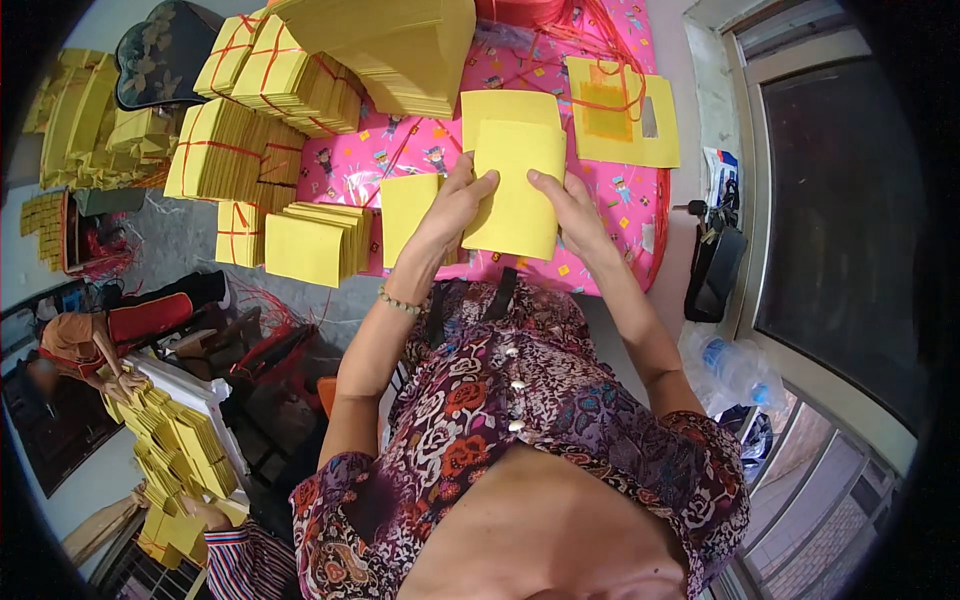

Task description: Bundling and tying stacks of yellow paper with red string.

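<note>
A person in a floral patterned blouse is looking down at both bare hands, which are holding a thin stack of plain yellow rectangular paper sheets (pixel 516 190) above the near edge of a counter covered in bright pink patterned wrapping paper (pixel 440 150).

The left hand (pixel 452 205) is gripping the left edge of the stack, with the fingers curled over the front and the grip closed narrow on the paper. The right hand (pixel 568 205) is pinching the right edge, thumb lying on top, its grip also closed on the sheets. Both hands are equally near the stack, one on each side, with the paper between them.

The stack's long axis is running from near to far, leaning slightly toward the right at the far end. Just behind it, a second yellow sheet (pixel 505 105) is lying flat on the pink covering, partly hidden by the held stack.

To the left, a smaller loose pile of yellow paper (pixel 405 205) is sitting just beside the left hand. Farther left, bundles of yellow paper tied with red string (pixel 240 150) are heaped. At the far right, a yellow sheet with red string across it (pixel 620 110) is lying flat on the pink covering.
</note>
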Motion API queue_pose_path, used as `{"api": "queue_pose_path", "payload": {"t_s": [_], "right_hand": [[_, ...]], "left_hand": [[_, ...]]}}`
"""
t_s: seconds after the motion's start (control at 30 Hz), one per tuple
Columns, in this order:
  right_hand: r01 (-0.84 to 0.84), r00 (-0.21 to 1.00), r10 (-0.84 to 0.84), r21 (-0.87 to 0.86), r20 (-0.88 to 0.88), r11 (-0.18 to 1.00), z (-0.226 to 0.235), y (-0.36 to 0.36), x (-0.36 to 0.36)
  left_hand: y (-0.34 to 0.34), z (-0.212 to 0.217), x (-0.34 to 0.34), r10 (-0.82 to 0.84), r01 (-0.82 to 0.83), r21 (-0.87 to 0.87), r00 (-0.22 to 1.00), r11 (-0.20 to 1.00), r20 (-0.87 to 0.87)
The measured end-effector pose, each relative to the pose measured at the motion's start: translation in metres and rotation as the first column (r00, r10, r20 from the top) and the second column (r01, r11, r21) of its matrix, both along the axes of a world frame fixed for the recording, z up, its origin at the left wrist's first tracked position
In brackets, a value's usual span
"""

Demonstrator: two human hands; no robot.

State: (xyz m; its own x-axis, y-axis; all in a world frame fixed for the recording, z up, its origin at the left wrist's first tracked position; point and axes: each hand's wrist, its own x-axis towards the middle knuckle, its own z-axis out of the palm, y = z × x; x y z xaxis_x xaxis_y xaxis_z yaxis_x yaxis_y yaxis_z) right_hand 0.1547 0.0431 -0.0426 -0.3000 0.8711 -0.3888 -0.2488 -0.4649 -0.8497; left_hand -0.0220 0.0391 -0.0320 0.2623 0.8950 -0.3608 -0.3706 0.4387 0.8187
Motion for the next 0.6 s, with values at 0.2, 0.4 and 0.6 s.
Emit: {"api": "queue_pose_path", "payload": {"t_s": [0.2, 0.4, 0.6], "right_hand": [[-0.009, 1.0, 0.009, -0.038, -0.02, 0.999, 0.0033, -0.0012, 0.0009], [0.01, 0.999, -0.014, -0.105, -0.043, 0.994, 0.0042, -0.0024, -0.0011], [0.025, 0.999, -0.028, -0.125, -0.022, 0.992, 0.0025, -0.0006, 0.0006]], "left_hand": [[-0.0015, -0.0002, 0.001, 0.025, -0.025, 0.004, 0.999, 1.0, -0.031], [-0.0016, -0.0048, -0.0005, 0.021, -0.021, 0.012, 0.999, 1.0, -0.03], [-0.0006, -0.0051, 0.0023, 0.011, -0.01, 0.015, 0.999, 1.0, -0.051]]}}
